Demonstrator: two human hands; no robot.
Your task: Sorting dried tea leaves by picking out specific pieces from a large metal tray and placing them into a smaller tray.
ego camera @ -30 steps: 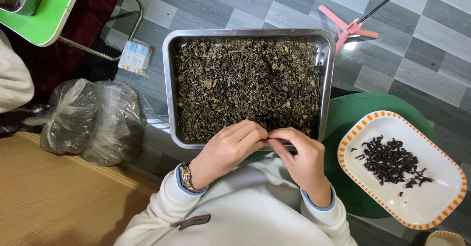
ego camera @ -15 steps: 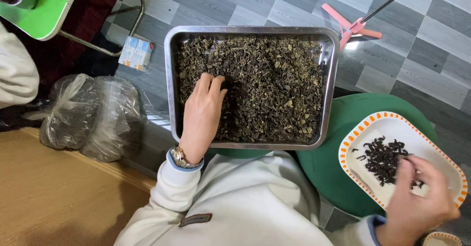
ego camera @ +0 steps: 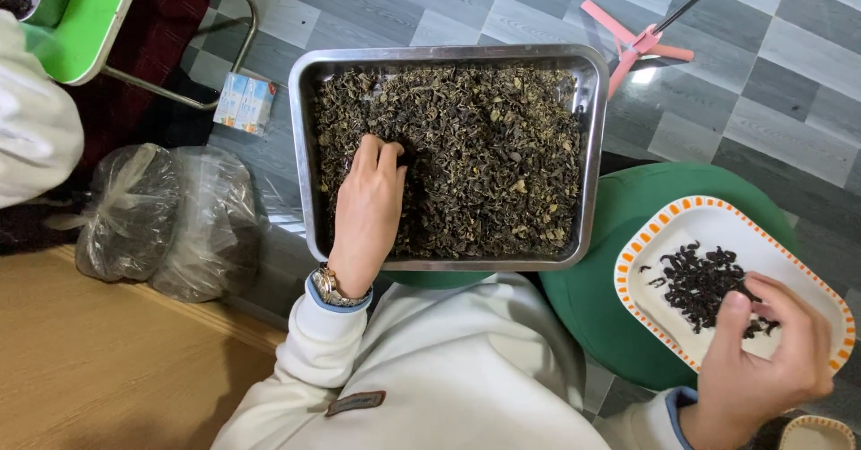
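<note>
the dried leaves (ego camera: 484, 154) fill the metal tray (ego camera: 587, 163) that sits just beyond my lap, a loose olive and dark brown layer from wall to wall. my left hand (ego camera: 368, 208) lies palm down on the left part of that layer, fingers curled into the leaves, pinching a dark bit at the fingertips. a wristwatch (ego camera: 334, 287) shows at the cuff of my white sleeve (ego camera: 296, 369).

to the right, on a green stool (ego camera: 592, 288), stands a white plate with an orange rim (ego camera: 641, 244). a small heap of dark twisted leaves (ego camera: 704, 281) lies on it. my right hand (ego camera: 762, 360) hovers over the near right side of the plate, fingers drawn narrow together above the heap; i cannot tell if anything is between them.

left of the tray, on the grey tiled floor (ego camera: 771, 82), are 2 clear plastic bags (ego camera: 170, 217) and a small blue and white carton (ego camera: 244, 102). a pink stand foot (ego camera: 632, 42) is at the far right. a wooden surface (ego camera: 90, 369) lies near left, a green tray (ego camera: 90, 19) far left.
</note>
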